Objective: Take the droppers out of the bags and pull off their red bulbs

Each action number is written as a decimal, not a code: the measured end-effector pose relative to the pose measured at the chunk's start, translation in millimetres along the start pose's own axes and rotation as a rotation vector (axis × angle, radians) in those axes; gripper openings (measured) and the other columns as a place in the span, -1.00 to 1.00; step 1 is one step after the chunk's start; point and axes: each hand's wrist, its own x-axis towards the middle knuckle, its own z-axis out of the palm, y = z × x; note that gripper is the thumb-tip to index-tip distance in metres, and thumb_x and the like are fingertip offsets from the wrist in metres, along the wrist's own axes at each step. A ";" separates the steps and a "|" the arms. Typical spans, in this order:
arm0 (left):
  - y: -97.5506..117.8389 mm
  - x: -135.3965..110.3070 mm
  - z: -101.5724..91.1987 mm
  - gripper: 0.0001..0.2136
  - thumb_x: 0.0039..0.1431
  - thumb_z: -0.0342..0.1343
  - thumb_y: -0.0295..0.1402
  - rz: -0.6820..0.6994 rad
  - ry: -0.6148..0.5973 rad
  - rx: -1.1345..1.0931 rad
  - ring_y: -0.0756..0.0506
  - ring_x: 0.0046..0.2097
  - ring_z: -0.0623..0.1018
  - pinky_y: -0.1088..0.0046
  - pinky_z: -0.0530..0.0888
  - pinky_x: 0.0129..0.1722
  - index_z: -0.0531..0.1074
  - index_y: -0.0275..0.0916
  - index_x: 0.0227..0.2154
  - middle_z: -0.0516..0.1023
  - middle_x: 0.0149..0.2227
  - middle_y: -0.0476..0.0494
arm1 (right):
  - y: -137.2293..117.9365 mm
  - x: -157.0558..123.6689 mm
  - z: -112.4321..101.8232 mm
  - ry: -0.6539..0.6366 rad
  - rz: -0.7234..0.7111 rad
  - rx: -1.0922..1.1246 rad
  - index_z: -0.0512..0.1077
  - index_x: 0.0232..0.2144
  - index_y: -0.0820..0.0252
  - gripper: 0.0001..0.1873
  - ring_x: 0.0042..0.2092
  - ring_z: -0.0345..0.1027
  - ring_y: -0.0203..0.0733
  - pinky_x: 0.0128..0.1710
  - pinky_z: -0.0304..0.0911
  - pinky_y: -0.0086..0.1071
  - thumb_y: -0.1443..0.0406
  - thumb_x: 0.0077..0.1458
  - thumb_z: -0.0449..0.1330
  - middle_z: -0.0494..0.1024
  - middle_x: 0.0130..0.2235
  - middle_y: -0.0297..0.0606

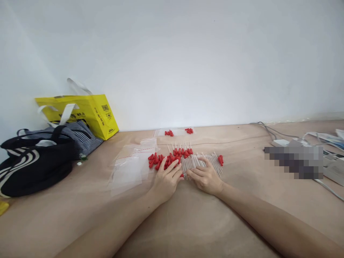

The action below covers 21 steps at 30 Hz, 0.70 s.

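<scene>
A pile of small red caps (161, 159) lies on the tan table (188, 222) beside a row of clear thin tubes (200, 160). My left hand (166, 179) rests flat on the red caps with its fingers stretched out. My right hand (205, 177) lies on the near edge of the clear tubes, fingers extended and together. The fingertips of both hands nearly meet at a red-tipped tube (184, 175). Neither hand visibly grips anything. A few more red caps (220, 159) lie to the right of the tubes.
Clear zip bags (131, 163) lie left of the caps. Two small bagged groups of red caps (178, 132) sit by the wall. A yellow bag (88, 113), a striped bag (77, 136) and a black bag (32, 165) stand at left. Cables and white devices (330, 157) lie at right.
</scene>
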 end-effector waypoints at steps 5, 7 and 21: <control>-6.6 -0.5 -3.5 -0.85 0.15 -0.05 -0.38 0.044 -0.019 0.002 -0.16 -0.02 0.38 -0.11 -0.04 0.08 0.43 -0.17 -0.39 0.50 -0.16 -0.01 | 0.3 -2.2 0.5 0.007 -0.032 -0.021 0.36 -0.35 0.21 -0.74 -0.54 0.14 -0.41 -0.10 -0.02 -0.26 0.46 0.09 -0.11 0.37 -0.60 -0.43; -9.1 -1.1 -4.5 -0.84 0.15 -0.05 -0.37 0.053 -0.010 -0.006 -0.13 -0.05 0.41 -0.10 -0.05 0.09 0.44 -0.13 -0.42 0.53 -0.21 0.02 | 0.2 -1.6 0.8 0.006 -0.040 -0.016 0.36 -0.37 0.22 -0.75 -0.55 0.12 -0.41 -0.14 -0.01 -0.29 0.45 0.10 -0.11 0.33 -0.61 -0.43; -29.1 -11.9 -19.0 -0.78 0.16 -0.13 -0.38 -0.118 -0.054 0.018 -0.11 -0.23 0.46 0.15 0.24 -0.10 0.43 -0.17 -0.45 0.54 -0.35 -0.06 | 17.8 -12.3 -2.4 0.014 0.177 -0.032 0.38 -0.37 0.19 -0.77 -0.55 0.10 -0.37 -0.30 0.02 -0.35 0.42 0.09 -0.07 0.36 -0.57 -0.37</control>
